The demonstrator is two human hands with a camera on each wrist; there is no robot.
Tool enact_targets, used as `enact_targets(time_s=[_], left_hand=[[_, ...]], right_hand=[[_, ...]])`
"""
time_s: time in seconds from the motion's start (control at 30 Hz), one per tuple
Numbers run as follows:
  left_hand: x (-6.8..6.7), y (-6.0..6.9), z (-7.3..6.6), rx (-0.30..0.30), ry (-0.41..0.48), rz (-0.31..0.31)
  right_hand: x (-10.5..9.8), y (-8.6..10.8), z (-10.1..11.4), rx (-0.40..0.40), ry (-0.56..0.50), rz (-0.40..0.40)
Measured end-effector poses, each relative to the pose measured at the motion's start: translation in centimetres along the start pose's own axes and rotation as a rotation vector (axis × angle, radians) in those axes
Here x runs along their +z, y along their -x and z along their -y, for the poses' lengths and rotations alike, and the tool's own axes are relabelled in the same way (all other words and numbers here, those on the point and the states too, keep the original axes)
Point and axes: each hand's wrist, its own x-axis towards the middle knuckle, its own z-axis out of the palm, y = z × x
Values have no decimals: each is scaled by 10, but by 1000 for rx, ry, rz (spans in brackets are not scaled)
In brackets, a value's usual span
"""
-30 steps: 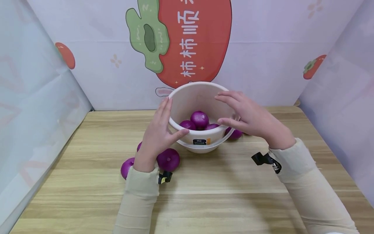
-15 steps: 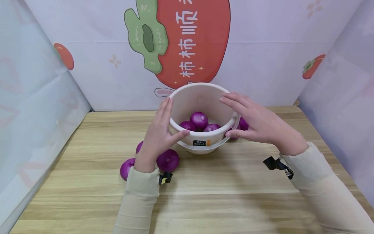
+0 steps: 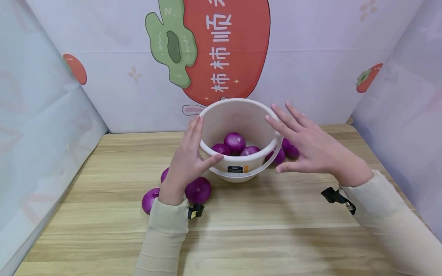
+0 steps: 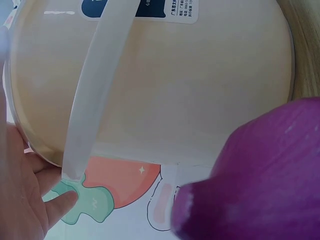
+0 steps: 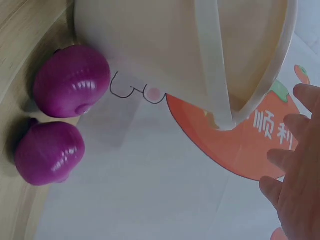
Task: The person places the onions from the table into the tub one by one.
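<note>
A white bucket (image 3: 238,100) stands at the back of the table, with three purple onions (image 3: 235,142) visible inside. My left hand (image 3: 184,163) lies along its left side. The fingers are nearly straight and touch the rim, the thumb reaching across the front. In the left wrist view those fingers are beside the end of the bucket's handle (image 4: 102,80). My right hand (image 3: 307,147) is spread wide at the right of the bucket. The right wrist view shows it apart from the rim, holding nothing.
Two onions (image 5: 72,81) sit on the table right of the bucket. By the left wrist are a large onion (image 3: 198,190) and two others partly covered by the arm. Printed cloth walls (image 3: 310,88) enclose the wooden table (image 3: 248,245).
My right hand has moved right, away from the bucket, and its fingers have spread. Two onions behind it show more fully. The left hand has stayed at the rim.
</note>
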Motion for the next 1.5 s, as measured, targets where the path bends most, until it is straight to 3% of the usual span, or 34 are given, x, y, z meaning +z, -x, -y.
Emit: enact_targets(time_s=[0.33,0.8,1.5], left_hand=[[-2,-2,3,26,13,16],[-6,-5,1,30,6,27],[-5,-4,3,11,8,31]], right_hand=[[3,8,-10,70,10,33],[13,19,-40,64,-37,5],[41,23,-76,229,-72,129]])
